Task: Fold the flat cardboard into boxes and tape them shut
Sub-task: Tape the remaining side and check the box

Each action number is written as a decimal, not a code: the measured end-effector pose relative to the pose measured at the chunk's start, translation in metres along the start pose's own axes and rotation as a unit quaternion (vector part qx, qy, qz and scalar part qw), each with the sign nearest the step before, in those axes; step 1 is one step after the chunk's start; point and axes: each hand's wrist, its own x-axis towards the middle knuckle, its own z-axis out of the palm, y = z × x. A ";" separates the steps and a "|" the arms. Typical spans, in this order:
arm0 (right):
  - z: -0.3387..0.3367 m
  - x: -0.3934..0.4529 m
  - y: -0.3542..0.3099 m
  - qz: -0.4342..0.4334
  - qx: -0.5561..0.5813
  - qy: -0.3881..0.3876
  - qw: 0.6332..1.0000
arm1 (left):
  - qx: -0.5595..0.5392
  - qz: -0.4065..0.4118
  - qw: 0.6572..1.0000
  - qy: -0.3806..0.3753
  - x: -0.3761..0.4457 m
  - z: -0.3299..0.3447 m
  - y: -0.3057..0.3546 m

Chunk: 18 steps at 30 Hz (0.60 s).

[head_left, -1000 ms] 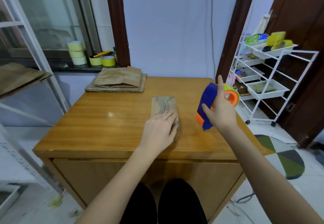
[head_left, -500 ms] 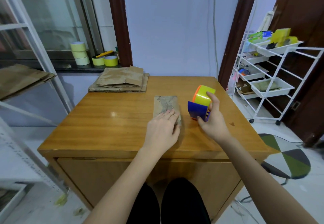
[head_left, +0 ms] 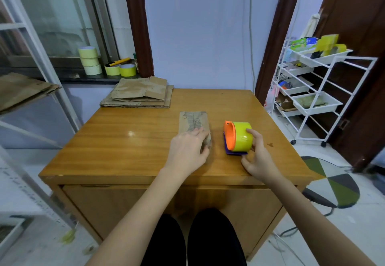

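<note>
My left hand (head_left: 188, 151) lies flat on the near end of the small cardboard piece (head_left: 194, 123), fingers straight, pressing it against the wooden table (head_left: 129, 144). That piece sits about mid-table, and its long axis runs straight away from me, toward the stack of flat cardboard (head_left: 138, 94) at the table's far left corner. Just to the right of the piece, close but not touching it, stands the tape dispenser (head_left: 237, 137), its yellow roll and orange side up on the blue base. My right hand (head_left: 255, 157) is on it, fingers curled round the roll's right side, thumb low by the base; the dispenser rests on the table. So the cardboard is under my left hand and the tape under my right, side by side. Any strip I pull next would, I judge, need to run along that long axis, away from my body
</note>
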 end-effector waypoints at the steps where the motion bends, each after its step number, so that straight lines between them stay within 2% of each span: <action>1: -0.002 -0.001 -0.001 0.001 -0.008 -0.002 1.000 | 0.003 0.000 1.000 -0.003 -0.001 0.000 0.001; 3: -0.004 -0.002 -0.007 -0.031 -0.084 0.039 0.995 | 0.013 0.010 1.000 -0.004 -0.003 0.001 0.002; 5: -0.005 -0.002 -0.016 -0.082 -0.168 0.120 0.975 | 0.017 0.029 0.999 0.002 -0.004 0.002 0.003; 8: -0.005 -0.002 -0.039 -0.146 -0.189 0.186 0.953 | 0.009 0.044 0.999 -0.002 -0.001 0.002 -0.003; 10: 0.001 -0.002 -0.057 -0.150 -0.129 0.166 0.966 | -0.012 0.035 0.999 -0.033 0.001 -0.001 -0.007; 12: 0.009 -0.004 -0.074 -0.106 -0.022 0.106 0.988 | -0.038 0.025 0.997 -0.066 0.000 -0.003 -0.011; 14: 0.018 -0.008 -0.086 -0.044 0.078 0.033 0.995 | -0.078 0.032 0.995 -0.060 -0.005 -0.002 -0.014; 16: 0.028 -0.012 -0.093 0.004 0.162 -0.028 0.986 | -0.184 0.001 0.983 -0.024 -0.012 0.000 -0.017; 18: 0.039 -0.012 -0.096 0.035 0.214 -0.049 0.975 | -0.339 -0.097 0.936 -0.013 -0.019 -0.002 -0.019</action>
